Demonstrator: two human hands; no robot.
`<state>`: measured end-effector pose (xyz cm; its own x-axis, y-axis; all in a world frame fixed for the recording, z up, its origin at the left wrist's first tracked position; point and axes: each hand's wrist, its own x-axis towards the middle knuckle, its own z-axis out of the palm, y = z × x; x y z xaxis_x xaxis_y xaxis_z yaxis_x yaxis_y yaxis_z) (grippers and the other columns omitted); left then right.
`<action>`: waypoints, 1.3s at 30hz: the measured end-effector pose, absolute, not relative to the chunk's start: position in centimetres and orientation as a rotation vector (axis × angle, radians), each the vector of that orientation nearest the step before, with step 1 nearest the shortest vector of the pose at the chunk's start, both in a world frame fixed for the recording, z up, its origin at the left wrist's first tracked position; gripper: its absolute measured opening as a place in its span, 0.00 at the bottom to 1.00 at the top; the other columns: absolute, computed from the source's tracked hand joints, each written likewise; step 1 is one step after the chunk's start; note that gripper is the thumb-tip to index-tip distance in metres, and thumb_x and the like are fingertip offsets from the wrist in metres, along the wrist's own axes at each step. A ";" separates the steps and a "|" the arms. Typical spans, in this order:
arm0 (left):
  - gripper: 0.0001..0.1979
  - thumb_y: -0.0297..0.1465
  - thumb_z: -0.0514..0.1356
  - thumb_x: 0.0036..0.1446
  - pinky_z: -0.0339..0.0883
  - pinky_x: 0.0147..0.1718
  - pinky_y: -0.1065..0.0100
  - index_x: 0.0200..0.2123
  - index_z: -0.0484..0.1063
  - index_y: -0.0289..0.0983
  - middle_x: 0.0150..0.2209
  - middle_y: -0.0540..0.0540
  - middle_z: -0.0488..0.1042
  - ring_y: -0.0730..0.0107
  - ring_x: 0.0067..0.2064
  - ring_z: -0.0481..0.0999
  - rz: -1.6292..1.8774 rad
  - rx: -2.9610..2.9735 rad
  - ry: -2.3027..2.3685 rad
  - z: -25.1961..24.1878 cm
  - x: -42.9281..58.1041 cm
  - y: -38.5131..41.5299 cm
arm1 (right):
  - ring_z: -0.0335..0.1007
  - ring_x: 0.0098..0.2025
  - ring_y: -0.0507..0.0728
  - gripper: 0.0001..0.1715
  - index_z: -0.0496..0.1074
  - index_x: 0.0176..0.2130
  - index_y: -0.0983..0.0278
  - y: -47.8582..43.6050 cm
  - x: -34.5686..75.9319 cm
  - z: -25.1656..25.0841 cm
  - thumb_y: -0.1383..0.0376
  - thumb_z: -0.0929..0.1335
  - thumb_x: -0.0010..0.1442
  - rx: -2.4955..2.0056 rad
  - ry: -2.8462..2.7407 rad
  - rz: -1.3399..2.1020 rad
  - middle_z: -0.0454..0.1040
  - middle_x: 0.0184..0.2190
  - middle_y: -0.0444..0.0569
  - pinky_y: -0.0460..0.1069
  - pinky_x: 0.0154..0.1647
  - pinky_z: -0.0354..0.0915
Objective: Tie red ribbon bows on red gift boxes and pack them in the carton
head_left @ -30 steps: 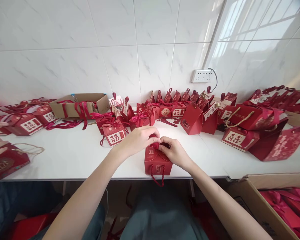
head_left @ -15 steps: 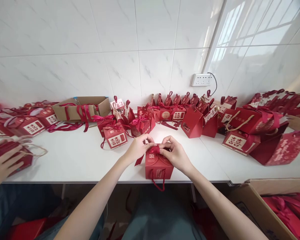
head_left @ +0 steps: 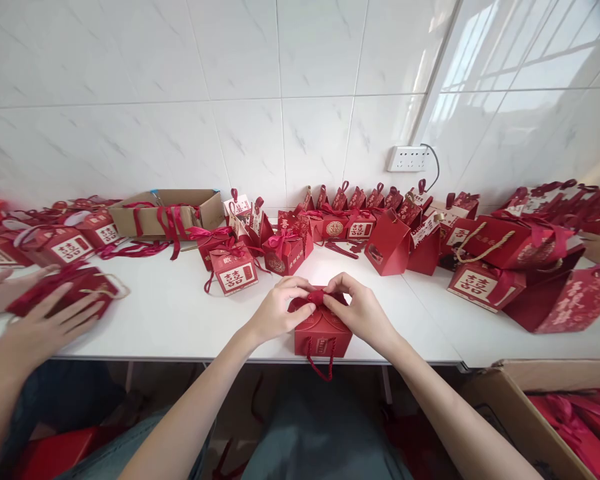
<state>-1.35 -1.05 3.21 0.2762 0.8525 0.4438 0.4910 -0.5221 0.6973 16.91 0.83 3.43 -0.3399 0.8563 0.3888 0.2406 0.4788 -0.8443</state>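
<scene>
Head view: left grip [head_left: 276, 312], right grip [head_left: 363, 310] pinching ribbon knot [head_left: 317, 297] from opposite sides (red box [head_left: 324, 328] directly beneath).

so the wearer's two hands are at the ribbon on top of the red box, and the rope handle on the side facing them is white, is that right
Not quite: the rope handle is red, not white, as the head view shows. The rest holds: the wearer's left hand and right hand are at the ribbon on top of the red box.

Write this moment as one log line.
left hand: at ribbon | right hand: at ribbon | ribbon: atop box | box: on table
</scene>
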 end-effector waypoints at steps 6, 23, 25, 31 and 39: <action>0.06 0.33 0.60 0.54 0.64 0.49 0.61 0.28 0.74 0.37 0.41 0.44 0.73 0.63 0.46 0.71 1.175 2.048 1.239 3.2 -0.7 -0.9 | 0.69 0.28 0.54 0.02 0.62 0.31 0.60 0.4 17.1 4.1 0.65 0.64 0.54 -0.942 -1.935 0.691 0.72 0.27 0.44 0.48 0.31 0.66; 0.09 0.37 0.62 0.51 0.62 0.45 0.62 0.31 0.69 0.38 0.36 0.46 0.74 0.62 0.42 0.72 1.146 2.010 1.333 3.4 -0.8 -0.9 | 0.70 0.32 0.53 0.03 0.65 0.33 0.60 0.7 17.4 3.5 0.66 0.65 0.54 -0.896 -1.908 0.804 0.73 0.29 0.43 0.48 0.34 0.67; 0.09 0.38 0.61 0.53 0.61 0.47 0.60 0.31 0.69 0.38 0.37 0.46 0.75 0.62 0.43 0.72 1.132 2.016 1.333 3.5 -1.0 -1.0 | 0.70 0.32 0.53 0.03 0.65 0.33 0.60 0.7 17.4 3.5 0.66 0.65 0.54 -0.897 -1.893 0.825 0.73 0.29 0.44 0.49 0.35 0.67; 0.09 0.38 0.60 0.55 0.53 0.52 0.55 0.29 0.68 0.39 0.37 0.48 0.77 0.61 0.44 0.73 1.143 2.182 1.468 3.8 -1.0 -1.3 | 0.71 0.31 0.53 0.03 0.65 0.32 0.60 0.9 17.0 3.2 0.66 0.65 0.53 -0.883 -1.858 0.845 0.73 0.29 0.44 0.49 0.34 0.67; 0.09 0.35 0.65 0.50 0.49 0.53 0.55 0.32 0.69 0.39 0.36 0.50 0.76 0.62 0.43 0.72 1.029 2.255 1.529 4.8 -0.3 -1.6 | 0.73 0.35 0.54 0.06 0.64 0.34 0.59 1.0 17.1 2.5 0.68 0.65 0.52 -0.889 -1.859 0.764 0.74 0.31 0.43 0.49 0.37 0.68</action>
<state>-0.31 -1.56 4.82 0.2093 0.8825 0.4211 0.7223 -0.4298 0.5418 17.09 1.04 2.49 -0.3268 0.8246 0.4617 0.2616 0.5484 -0.7943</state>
